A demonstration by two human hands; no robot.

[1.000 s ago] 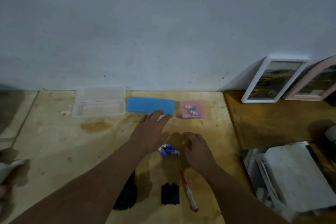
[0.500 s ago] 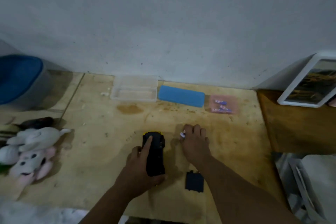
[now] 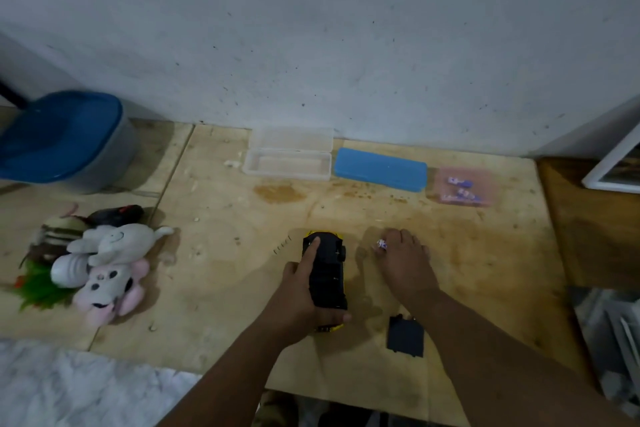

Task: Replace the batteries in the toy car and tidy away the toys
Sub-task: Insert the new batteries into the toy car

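Two bare forearms (no sleeves), ringless hands

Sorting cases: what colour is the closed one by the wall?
Blue case, seen in the head view, between the clear open case and the pink tray.

Upturned black-yellow toy car (image 3: 327, 277), loose battery cover (image 3: 405, 336) beside.

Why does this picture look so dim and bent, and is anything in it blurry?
Head view: the light is low and flat, so the toy car in the left hand reads as a dark block; soft shadows lie beside the right hand and the plush toys. The wide lens bows the table edge and wall line. Fine detail is soft everywhere, most at the corners.
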